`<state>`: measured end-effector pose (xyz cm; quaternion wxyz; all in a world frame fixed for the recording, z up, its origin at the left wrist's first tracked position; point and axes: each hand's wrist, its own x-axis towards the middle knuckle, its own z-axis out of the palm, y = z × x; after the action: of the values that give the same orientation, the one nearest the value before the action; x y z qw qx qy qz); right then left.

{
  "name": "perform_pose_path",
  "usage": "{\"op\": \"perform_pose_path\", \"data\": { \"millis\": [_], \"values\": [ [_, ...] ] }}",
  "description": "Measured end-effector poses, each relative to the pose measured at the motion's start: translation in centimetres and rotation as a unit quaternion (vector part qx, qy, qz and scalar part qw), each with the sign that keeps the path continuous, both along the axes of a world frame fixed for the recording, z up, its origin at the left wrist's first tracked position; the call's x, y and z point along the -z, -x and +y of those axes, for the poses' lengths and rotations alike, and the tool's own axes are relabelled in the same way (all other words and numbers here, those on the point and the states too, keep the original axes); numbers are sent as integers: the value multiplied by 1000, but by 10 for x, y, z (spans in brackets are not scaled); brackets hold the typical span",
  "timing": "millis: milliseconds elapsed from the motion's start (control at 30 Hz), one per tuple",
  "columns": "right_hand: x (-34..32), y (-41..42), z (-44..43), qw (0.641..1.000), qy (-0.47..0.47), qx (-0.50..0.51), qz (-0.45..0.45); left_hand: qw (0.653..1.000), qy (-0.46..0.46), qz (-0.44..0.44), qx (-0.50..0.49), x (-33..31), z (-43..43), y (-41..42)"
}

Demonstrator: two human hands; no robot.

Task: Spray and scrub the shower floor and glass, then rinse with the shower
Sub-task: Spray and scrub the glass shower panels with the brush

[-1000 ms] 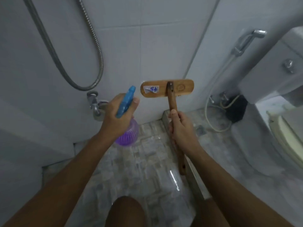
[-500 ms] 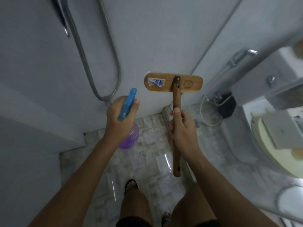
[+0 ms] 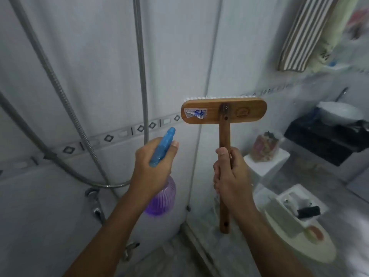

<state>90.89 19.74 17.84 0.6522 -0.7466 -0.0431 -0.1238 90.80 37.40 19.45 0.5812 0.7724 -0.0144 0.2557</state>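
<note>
Spray step likely in hand: left hand curled round the spray bottle at frame centre, right hand gripping the scrub brush upright before what looks like the glass; next, aim nozzle and squeeze.

The left hand hides the neck of the spray bottle; the shower hose exits the top edge.

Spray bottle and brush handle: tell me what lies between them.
Nothing, by the head view: the gap between spray bottle and brush handle is bare, only tiled wall behind.
</note>
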Motion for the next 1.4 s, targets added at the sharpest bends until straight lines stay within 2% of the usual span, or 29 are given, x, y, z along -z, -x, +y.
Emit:
{"op": "perform_pose_path", "data": {
  "millis": [267, 400, 600, 833, 1000, 1200, 1400],
  "values": [
    [-152, -3, -71, 985, 8, 57, -160, 994, -8, -103, 46, -139, -77, -31],
    [-201, 9, -101, 974, 8, 76, -211, 985, 11, -149, 86, -184, -115, -35],
    [-258, 33, -133, 950, 61, 151, -266, 969, 28, -206, 136, -234, -157, -39],
    [-295, 76, -157, 920, 79, 253, -289, 949, 10, -232, 212, -266, -198, -30],
    [-312, 104, -164, 889, 90, 330, -304, 934, 27, -212, 285, -284, -226, -24],
    [-315, 126, -173, 879, 95, 360, -298, 916, 46, -191, 349, -296, -253, -11],
    [-306, 140, -179, 872, 108, 371, -301, 913, 51, -193, 357, -296, -260, -2]
  ]
}}
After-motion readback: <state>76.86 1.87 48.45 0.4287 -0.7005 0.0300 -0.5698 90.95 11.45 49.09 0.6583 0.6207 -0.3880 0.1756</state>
